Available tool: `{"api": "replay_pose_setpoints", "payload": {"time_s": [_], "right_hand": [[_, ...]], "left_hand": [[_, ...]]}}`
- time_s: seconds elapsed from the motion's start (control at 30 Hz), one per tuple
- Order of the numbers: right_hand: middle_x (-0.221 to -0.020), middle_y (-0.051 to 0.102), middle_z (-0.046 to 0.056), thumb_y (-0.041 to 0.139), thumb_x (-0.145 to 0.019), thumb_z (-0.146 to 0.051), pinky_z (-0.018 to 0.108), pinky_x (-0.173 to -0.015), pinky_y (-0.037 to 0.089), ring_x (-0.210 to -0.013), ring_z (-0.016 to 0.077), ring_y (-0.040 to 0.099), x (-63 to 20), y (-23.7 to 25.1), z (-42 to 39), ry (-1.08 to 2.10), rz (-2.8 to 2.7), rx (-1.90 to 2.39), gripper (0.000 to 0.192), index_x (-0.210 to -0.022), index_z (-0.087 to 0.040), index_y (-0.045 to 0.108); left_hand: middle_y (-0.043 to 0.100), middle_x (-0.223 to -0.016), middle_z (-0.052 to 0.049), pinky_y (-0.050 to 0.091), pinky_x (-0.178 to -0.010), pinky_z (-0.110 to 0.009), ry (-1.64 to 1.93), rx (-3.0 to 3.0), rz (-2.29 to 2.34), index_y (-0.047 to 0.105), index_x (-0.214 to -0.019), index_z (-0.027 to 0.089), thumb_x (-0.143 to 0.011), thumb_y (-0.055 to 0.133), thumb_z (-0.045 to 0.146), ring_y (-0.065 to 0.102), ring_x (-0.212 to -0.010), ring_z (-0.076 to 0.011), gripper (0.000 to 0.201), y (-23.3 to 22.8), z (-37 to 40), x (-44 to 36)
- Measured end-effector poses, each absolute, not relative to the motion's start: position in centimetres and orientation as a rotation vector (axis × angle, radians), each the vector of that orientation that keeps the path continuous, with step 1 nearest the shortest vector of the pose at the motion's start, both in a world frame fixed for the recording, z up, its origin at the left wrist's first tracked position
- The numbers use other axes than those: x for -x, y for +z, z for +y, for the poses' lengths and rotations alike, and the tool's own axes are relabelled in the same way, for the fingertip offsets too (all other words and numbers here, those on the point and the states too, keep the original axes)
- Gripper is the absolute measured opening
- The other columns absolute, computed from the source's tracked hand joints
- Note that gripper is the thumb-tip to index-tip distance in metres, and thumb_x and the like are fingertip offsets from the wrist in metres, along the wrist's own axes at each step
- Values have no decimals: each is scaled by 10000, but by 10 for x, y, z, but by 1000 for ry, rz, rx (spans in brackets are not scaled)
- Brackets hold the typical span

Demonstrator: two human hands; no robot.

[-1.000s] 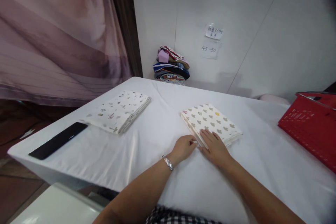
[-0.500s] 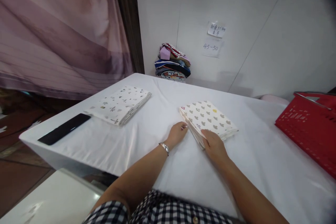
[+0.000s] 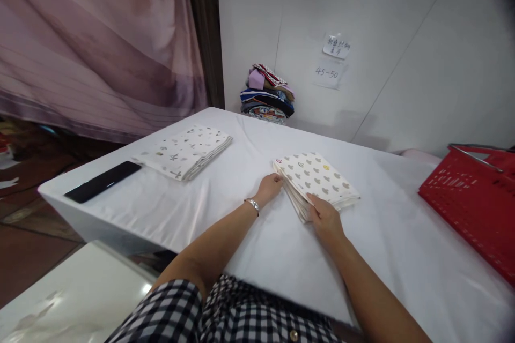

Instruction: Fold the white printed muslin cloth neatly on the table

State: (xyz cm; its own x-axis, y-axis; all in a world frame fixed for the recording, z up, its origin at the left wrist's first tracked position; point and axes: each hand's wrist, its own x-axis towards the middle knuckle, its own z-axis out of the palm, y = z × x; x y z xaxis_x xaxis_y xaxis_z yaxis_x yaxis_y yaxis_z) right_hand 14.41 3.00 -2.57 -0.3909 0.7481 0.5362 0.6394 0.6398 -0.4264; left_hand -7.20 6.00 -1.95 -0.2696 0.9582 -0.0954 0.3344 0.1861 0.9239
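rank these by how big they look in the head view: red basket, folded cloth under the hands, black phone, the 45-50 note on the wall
1. red basket, cut off by the frame edge
2. folded cloth, gripped by the left hand and right hand
3. black phone
4. note, smallest, though it is farthest away, so true size is unsure

The folded towel [image 3: 316,179] is soft matt cloth; the worktop [image 3: 225,193] wears a smooth white sheet; the basket [image 3: 475,209] is glossy red plastic.

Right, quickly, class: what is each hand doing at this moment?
Left hand: fingers curled, touching the left edge of the folded cloth.
Right hand: gripping that cloth's near corner.
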Motion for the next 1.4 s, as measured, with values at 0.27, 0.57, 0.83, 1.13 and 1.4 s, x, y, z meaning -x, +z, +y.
{"api": "replay_pose_setpoints", "payload": {"time_s": [0.27, 0.57, 0.83, 1.13, 1.4], "right_hand": [[-1153, 646, 47, 379, -847, -171, 400, -949, 467, -1078, 210, 582, -144, -23, 31, 166, -2206, 1043, 409, -1173, -235, 617], [-1183, 624, 88, 443, -818, -175, 437, -929, 463, -1097, 235, 565, -143, -21, 33, 56, -2360, 863, 390, -1164, -214, 619], [-1165, 634, 74, 428, -846, -175, 444, -922, 478, -1081, 237, 580, -140, -23, 33, 55, -2307, 855, 372, -1156, -241, 624], [-1183, 625, 67, 492, -828, -229, 444, -918, 483, -1085, 248, 575, -136, -24, 32, 75, -2306, 898, 334, -1125, -242, 645], [-1154, 644, 73, 524, -833, -294, 449, -954, 469, -1097, 261, 570, -137, -26, 32, 218, -2233, 1024, 331, -1130, -220, 651]], "left_hand": [[650, -1039, -104, 456, -537, -205, 1125, -1073, 1779, 516, -1178, 135, -816, 540, 281, 620, -622, -102, 391, -21, 82, 71], [673, -689, -55, 440, -568, -226, 1053, -1116, 1876, 636, -844, 133, -791, 538, 310, 610, -568, -135, 210, -23, 95, 74], [659, -638, -32, 422, -559, -229, 977, -1194, 1888, 638, -802, 149, -760, 556, 325, 590, -510, -133, 199, -20, 97, 77], [583, -503, -35, 411, -527, -245, 893, -1197, 1819, 606, -614, 146, -730, 555, 333, 575, -504, -159, 225, -18, 104, 79], [522, -477, 0, 374, -471, -227, 918, -1112, 1666, 541, -544, 164, -713, 581, 313, 515, -498, -128, 229, -27, 108, 71]]}}
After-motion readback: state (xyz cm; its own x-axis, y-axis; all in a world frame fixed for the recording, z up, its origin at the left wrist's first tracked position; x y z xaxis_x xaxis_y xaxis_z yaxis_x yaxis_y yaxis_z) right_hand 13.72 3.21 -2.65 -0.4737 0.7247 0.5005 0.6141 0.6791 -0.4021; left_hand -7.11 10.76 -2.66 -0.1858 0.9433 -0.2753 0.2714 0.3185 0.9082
